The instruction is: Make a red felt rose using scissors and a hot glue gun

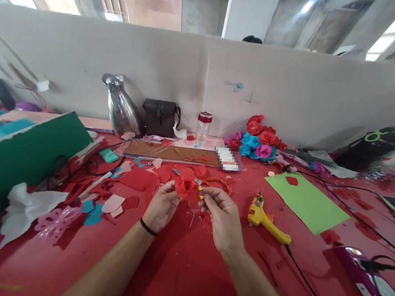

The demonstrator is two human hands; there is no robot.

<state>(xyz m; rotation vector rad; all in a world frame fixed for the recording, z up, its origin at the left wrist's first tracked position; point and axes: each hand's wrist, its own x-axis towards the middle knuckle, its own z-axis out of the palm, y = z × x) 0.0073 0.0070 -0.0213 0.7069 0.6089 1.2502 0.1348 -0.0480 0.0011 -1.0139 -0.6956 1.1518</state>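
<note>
Near the middle of the red table, my left hand [162, 207] is closed on a red paper flower [186, 184] with layered petals round a rolled centre. Just to its right, my right hand [221, 213] is closed in a pinch on a small yellow thing [201, 193], too small to name, close to the flower's edge. Behind the hands lie scissors with orange handles [224, 183], partly hidden, among red paper petals [140, 180]. A yellow hot glue gun [267, 222] rests on the table right of my right hand.
A bunch of paper flowers [261, 141] lies at the back, right of a glass jar [203, 128]. A steel jug [121, 108] and dark bag [160, 117] stand by the partition. Green card [307, 202] and a purple power strip [368, 275] with cables lie right; a green board [28, 162] stands left.
</note>
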